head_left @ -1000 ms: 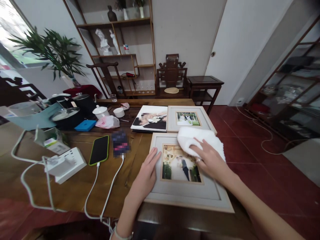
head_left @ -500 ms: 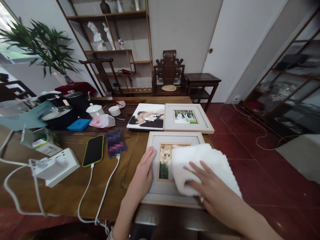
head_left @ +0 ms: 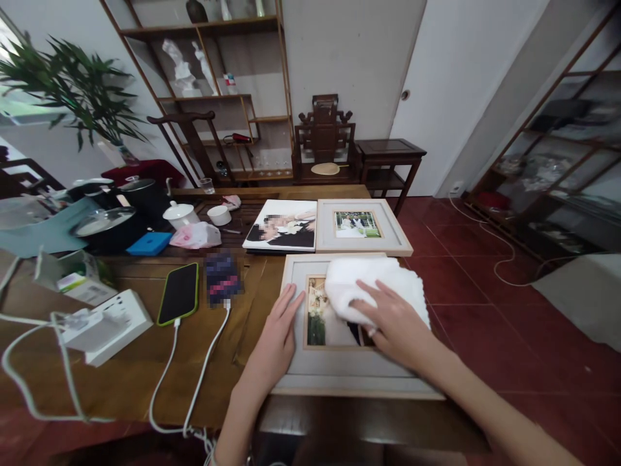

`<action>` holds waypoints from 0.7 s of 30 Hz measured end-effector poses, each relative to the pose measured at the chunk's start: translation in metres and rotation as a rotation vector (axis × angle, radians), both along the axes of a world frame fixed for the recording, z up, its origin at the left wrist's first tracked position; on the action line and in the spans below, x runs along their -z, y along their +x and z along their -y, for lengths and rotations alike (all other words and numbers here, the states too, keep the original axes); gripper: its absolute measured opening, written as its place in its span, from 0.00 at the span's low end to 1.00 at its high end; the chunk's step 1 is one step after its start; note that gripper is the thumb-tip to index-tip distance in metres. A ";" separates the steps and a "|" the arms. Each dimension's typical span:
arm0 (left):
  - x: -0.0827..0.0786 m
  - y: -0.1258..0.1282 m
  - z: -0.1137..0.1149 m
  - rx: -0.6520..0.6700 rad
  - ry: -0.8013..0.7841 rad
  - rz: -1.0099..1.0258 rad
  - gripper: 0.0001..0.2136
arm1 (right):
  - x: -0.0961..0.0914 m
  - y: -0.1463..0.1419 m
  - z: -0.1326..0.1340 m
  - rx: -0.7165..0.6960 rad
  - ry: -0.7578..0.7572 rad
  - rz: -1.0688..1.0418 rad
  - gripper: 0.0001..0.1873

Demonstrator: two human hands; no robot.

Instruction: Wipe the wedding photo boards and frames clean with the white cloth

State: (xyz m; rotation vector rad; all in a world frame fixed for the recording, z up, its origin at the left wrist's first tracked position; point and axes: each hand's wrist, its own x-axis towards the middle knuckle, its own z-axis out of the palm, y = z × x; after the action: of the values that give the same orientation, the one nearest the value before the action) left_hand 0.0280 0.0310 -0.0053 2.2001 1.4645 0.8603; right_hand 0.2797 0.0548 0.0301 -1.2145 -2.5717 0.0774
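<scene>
A pale wooden photo frame [head_left: 334, 372] lies flat at the near right end of the wooden table [head_left: 136, 362]. My left hand [head_left: 275, 336] rests flat on the frame's left border, fingers stretched out. My right hand [head_left: 394, 322] presses a white cloth [head_left: 373, 279] onto the glass over the picture, fingers spread on top of the cloth. The cloth hides the upper right part of the photo.
Beyond the frame lie a second framed photo [head_left: 359, 226] and an unframed print [head_left: 283, 225]. To the left are a green-cased phone [head_left: 178, 293] on a white cable, a power strip [head_left: 99, 323], pots, cups and a blue box [head_left: 150, 243]. Red tile floor lies right.
My right hand has slid the cloth across the glass: down toward me half a second ago, now back up over the upper right of the photo. My left hand has stayed on the border.
</scene>
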 end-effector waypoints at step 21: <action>-0.001 0.003 -0.003 -0.046 -0.012 0.035 0.22 | -0.027 0.005 0.082 -0.298 -0.266 0.162 0.17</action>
State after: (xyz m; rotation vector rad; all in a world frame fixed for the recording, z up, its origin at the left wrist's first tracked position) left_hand 0.0305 0.0336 -0.0045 2.1391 1.5055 0.8978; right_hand 0.2843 -0.0274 0.0574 -0.9401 -2.9423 0.4114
